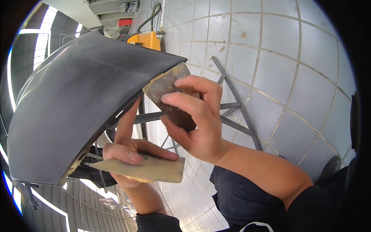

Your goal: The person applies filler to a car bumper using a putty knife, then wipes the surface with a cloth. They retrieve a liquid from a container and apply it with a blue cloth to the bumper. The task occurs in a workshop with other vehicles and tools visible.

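Observation:
A dark grey car body panel [81,89] fills the left side, its edge running down toward my hands. My right hand [205,120] is closed on a dark, flat putty spreader [164,87], pinched between fingers and thumb. Yellowish putty smears its upper edge, which lies against the panel's edge or very close to it. My left hand [123,154] grips a thin beige putty spreader [158,168] below the panel. Yellow putty shows along this spreader's underside. The left index finger stretches up to the panel's rim, seemingly touching it.
A dark metal stand [239,104] with slanting legs stands beneath and right of the panel. Grey floor tiles [278,50] spread out at the right. Behind the panel are a yellow machine [145,40] with a hose and a red box [125,22]. A dark shoe [331,166] is at lower right.

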`<act>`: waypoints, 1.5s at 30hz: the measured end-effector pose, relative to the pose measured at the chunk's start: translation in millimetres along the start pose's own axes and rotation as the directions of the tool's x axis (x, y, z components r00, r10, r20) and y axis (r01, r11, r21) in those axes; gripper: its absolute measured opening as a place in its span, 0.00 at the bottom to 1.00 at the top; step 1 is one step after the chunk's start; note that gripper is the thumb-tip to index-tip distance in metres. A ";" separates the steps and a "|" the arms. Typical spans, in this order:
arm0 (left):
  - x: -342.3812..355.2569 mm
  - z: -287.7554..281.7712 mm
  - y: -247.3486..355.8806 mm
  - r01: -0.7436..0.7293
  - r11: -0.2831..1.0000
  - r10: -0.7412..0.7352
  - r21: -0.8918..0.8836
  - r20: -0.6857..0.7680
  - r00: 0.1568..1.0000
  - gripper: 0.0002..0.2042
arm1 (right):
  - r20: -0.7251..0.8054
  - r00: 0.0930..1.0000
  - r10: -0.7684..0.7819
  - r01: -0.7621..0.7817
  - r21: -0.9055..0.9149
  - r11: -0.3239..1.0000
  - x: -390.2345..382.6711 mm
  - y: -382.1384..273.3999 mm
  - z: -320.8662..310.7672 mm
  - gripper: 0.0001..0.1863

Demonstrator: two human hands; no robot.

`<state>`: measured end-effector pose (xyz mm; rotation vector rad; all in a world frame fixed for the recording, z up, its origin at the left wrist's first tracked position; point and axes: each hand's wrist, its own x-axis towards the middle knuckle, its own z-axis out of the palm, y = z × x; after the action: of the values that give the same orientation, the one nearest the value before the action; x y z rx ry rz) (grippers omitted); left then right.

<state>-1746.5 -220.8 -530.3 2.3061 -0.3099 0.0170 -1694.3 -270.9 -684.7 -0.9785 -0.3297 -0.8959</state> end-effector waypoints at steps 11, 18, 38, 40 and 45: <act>6.3 6.6 4.6 0.011 1.000 -0.011 -0.007 -0.046 0.999 0.11 | 0.028 0.992 -0.122 0.123 -0.053 0.991 -1.5 16.0 -14.7 0.22; -2.6 12.1 -7.5 0.004 0.978 -0.038 -0.207 -0.161 0.986 0.13 | 0.415 0.632 -0.654 0.706 0.040 0.707 89.5 104.3 -66.6 0.18; 13.9 19.4 -57.1 -0.198 0.980 0.200 0.036 -0.069 0.977 0.07 | 0.440 -0.102 -0.892 0.888 0.444 0.118 220.1 126.2 -61.0 0.20; 12.3 19.5 -55.2 -0.187 0.982 0.189 0.039 -0.074 0.979 0.07 | 0.487 0.001 -0.874 0.825 0.493 0.276 221.4 127.2 -58.1 0.25; 6.2 11.7 -53.2 -0.163 0.979 0.171 0.121 -0.061 0.983 0.14 | 0.678 0.178 -0.714 0.695 0.427 0.578 219.0 123.6 -56.0 0.37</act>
<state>-1729.4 -195.7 -575.9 2.3813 -0.4759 0.2065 -1471.9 -396.9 -652.6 -1.1812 -1.7580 -1.2212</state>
